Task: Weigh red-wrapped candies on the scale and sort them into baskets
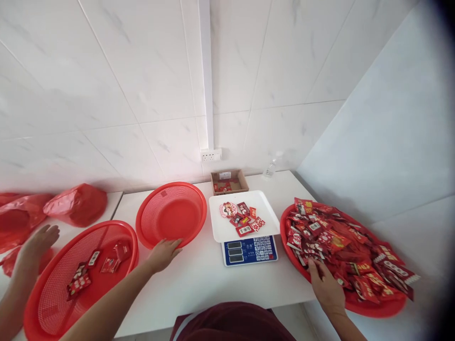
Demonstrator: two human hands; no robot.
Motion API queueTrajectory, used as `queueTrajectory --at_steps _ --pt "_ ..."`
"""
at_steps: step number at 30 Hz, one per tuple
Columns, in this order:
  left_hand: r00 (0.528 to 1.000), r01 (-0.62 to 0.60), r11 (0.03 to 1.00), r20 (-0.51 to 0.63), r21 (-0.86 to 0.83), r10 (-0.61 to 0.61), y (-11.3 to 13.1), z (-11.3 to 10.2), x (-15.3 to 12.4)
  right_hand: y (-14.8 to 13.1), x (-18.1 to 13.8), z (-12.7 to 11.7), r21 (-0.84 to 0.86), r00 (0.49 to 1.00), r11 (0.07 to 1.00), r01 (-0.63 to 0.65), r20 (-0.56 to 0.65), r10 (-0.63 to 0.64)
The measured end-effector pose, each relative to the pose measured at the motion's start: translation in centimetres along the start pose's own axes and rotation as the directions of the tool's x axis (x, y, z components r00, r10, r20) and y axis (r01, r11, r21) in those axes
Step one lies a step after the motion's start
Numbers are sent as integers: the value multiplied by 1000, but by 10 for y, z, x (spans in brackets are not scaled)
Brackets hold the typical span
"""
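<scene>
My left hand lies with its fingers stretched out at the near rim of a red plastic basket with no packets inside. Over the near left edge of a heaped red basket, my right hand reaches its fingertips to the small red snack packets, its fingers slightly apart and no packet lifted. Between the hands stands a blue and white digital scale. Several packets and a round printed piece rest on its white tray.
Another person's hand is above the left table, near red plastic bags. A larger red basket holds a few packets. Behind the scale are a cardboard box and a clear bottle. A wall socket is above.
</scene>
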State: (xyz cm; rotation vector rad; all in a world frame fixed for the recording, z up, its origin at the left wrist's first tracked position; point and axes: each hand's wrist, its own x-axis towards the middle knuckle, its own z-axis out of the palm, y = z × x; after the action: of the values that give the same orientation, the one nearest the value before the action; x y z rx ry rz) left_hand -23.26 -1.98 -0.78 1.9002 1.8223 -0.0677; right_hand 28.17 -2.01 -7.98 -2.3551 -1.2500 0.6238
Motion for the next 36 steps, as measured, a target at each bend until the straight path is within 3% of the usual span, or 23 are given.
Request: queueTrajectory --at_steps 6,9,11,13,17,22,25,29,33,36 --pt "975 26 999 -221 30 -18 33 13 48 -1 0 -2 -4 999 1000 7 35 -7" --pt "950 -114 992 -286 60 127 78 24 76 0 0 -2 13 1000 1000 18 21 -18" --pt "921 -292 952 -244 86 305 116 34 94 1 -1 -1 17 1000 1000 23 17 -24" --pt "887 -397 912 -209 106 411 152 44 111 1 -1 -1 27 1000 999 25 15 -26" --pt "854 -472 864 -154 176 498 195 60 143 1 -2 -3 64 1000 998 24 19 -25" --pt "817 -491 832 -197 258 542 202 64 173 -2 -5 -6 91 999 996 21 40 -24" --pt "779 -544 807 -218 231 588 200 62 182 -5 -7 -7 79 999 997 3 48 -7" --pt "763 -554 815 -288 169 579 201 55 184 -8 -8 -9 89 998 996 3 58 -8" --pt "751 -501 863 -464 61 469 193 33 178 -9 -8 -9 92 998 996 -10 55 5" --pt "734 -419 908 -598 -23 323 166 6 165 -8 -7 -9 82 998 997 0 55 -5"
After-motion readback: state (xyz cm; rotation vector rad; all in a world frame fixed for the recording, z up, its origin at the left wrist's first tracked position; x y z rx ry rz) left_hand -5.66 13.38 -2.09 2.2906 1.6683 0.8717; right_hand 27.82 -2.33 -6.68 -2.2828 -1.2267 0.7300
